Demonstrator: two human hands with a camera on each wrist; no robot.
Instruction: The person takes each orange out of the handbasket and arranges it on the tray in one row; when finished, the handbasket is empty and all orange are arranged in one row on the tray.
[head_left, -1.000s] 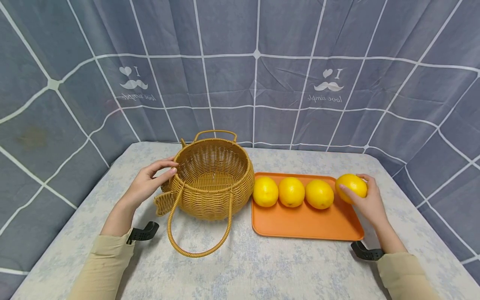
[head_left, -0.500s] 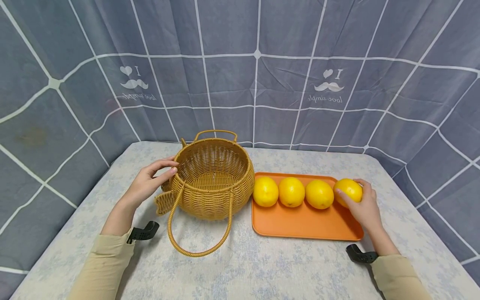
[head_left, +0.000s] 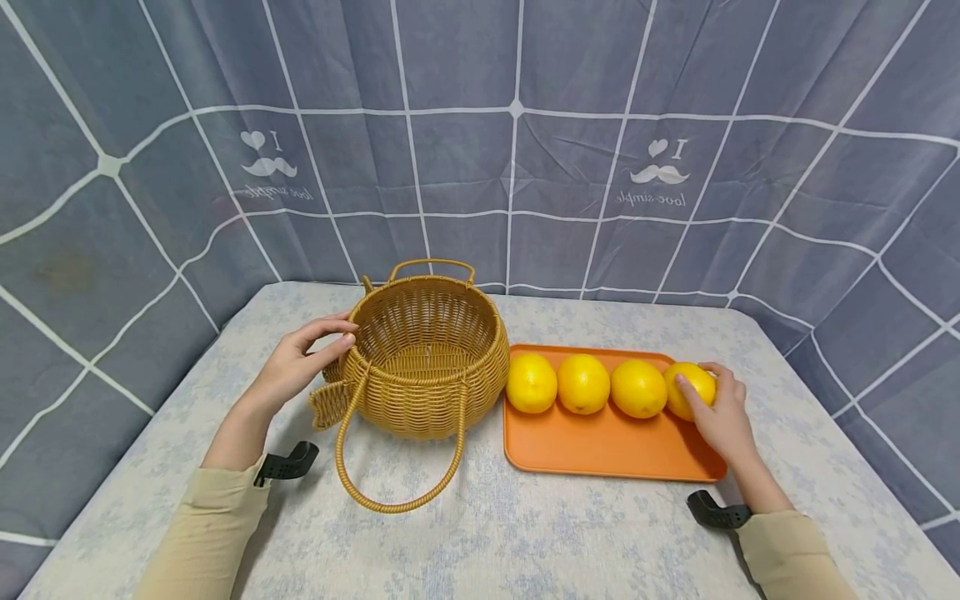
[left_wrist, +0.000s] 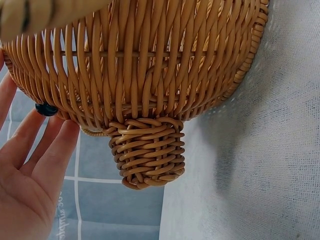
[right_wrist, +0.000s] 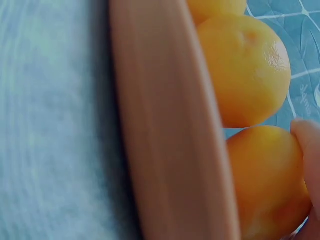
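Note:
A tan wicker basket [head_left: 420,408] stands left of the middle, its mouth upward. At its left rim, my left hand [head_left: 296,367] rests with fingertips and thumb touching the wicker; in the left wrist view, straight, spread fingers [left_wrist: 55,150] lie against the wall. My right hand [head_left: 727,417] grips the rightmost orange [head_left: 690,390] between thumb and fingers, at the right end of an orange tray [head_left: 600,450]. Beside it on the tray sit three more oranges [head_left: 583,384] in a row. Part of the gripped orange [right_wrist: 270,185] is hidden behind the tray edge in the right wrist view.
One looped handle [head_left: 401,507] of the basket hangs forward onto the pale patterned tablecloth [head_left: 540,533]; the other handle [head_left: 431,264] stands up behind. A woven stub [head_left: 330,406] juts from the basket's left. A grey-blue checked curtain [head_left: 570,183] encloses the back and sides.
My right hand has moved left and slightly toward me, bringing its orange down against the neighbouring one on the tray. The left hand and basket have stayed put.

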